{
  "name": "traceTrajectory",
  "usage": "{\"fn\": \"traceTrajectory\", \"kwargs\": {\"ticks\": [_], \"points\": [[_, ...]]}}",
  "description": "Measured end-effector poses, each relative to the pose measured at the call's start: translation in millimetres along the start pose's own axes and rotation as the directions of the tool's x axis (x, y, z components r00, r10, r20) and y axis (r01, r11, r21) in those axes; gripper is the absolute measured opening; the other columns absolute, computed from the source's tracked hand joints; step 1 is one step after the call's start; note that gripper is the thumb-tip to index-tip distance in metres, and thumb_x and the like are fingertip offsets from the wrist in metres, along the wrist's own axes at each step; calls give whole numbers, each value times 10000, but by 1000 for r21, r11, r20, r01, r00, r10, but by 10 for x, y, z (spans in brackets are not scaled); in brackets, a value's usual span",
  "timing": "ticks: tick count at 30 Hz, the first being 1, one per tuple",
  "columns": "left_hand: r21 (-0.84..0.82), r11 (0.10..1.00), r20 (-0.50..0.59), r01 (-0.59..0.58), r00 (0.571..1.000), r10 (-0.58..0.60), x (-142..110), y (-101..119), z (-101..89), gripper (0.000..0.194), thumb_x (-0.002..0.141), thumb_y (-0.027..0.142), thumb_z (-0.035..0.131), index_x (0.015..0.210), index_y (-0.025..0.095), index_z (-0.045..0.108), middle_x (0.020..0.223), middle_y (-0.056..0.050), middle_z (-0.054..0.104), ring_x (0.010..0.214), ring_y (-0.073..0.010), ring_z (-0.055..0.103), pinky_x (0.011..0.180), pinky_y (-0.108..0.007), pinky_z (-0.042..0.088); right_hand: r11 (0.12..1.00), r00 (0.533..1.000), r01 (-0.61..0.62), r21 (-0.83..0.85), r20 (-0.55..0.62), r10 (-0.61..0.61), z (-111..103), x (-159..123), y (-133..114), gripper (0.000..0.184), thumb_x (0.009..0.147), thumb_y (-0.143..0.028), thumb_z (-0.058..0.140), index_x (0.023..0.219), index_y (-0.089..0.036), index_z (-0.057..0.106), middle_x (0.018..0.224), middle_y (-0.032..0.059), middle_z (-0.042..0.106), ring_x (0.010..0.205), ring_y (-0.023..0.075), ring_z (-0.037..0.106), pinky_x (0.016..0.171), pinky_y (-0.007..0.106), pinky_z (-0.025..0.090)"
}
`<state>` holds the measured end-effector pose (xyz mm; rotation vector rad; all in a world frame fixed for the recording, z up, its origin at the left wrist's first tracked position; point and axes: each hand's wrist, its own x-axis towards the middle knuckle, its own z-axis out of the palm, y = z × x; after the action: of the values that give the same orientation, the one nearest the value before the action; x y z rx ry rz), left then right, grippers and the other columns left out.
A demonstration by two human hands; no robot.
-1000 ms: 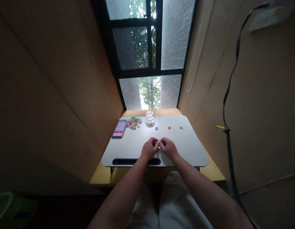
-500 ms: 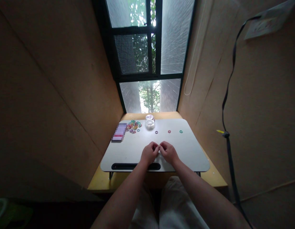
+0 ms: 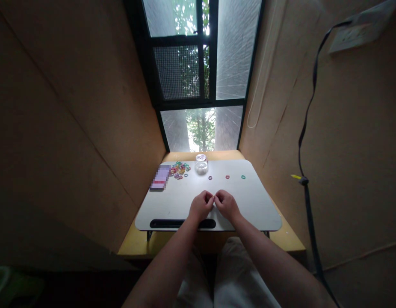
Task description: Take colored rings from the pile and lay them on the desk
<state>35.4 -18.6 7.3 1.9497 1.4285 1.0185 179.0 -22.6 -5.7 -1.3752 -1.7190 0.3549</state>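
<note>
My left hand (image 3: 201, 206) and my right hand (image 3: 227, 204) meet over the front middle of the white lap desk (image 3: 172, 202). Their fingers are closed and the fingertips pinch together; whatever is between them is too small to make out. Beyond the hands lie three small rings in a row: a dark purple ring (image 3: 210, 178), a red ring (image 3: 227, 176) and a green ring (image 3: 243, 177). A heap of colourful rings (image 3: 179, 169) is at the back left. Near the back edge stands a clear jar (image 3: 201, 165).
A phone-like flat object (image 3: 160, 178), blurred out, lies at the desk's left edge. A black slot (image 3: 169, 223) runs along the front edge, partly behind my left forearm. The desk stands on a yellowish wooden table (image 3: 134, 246) between two walls, before a window (image 3: 201, 102).
</note>
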Motion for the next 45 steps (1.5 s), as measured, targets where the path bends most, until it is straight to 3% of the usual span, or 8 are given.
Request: {"fn": "traceTrajectory", "kwargs": {"ticks": [11,16,26,45], "points": [[-53,998,24,-29,999,30,13,-15,-15,176,827,254,445,791,193,606,751,5,650,689,-118,573,668,-240,428,999,999,-33,6,-2,33,-13,-5,-19,118,784,-272,486,688,-205,479,599,-25,497,552,120,442,537,230,324],[-115,993,18,-8,1000,10,6,-1,-3,174,835,323,489,885,200,601,800,-1,669,676,-114,598,659,-236,456,999,999,-35,9,-4,35,-1,-4,-3,116,791,-280,487,702,-206,484,605,-25,498,556,123,442,538,231,322],[-140,990,10,-31,999,32,26,-32,31,181,819,256,518,960,204,619,919,-17,683,723,-115,624,690,-242,491,999,999,-33,0,4,33,4,-7,10,116,800,-273,483,708,-203,476,611,-30,485,559,118,439,544,229,311],[-57,998,-6,-30,1000,30,27,-71,45,149,812,304,538,838,192,632,800,-12,668,690,-117,595,661,-240,460,1000,1000,-26,-8,-4,26,9,-2,23,98,787,-254,470,704,-201,478,620,-23,497,574,122,442,551,229,312]]}}
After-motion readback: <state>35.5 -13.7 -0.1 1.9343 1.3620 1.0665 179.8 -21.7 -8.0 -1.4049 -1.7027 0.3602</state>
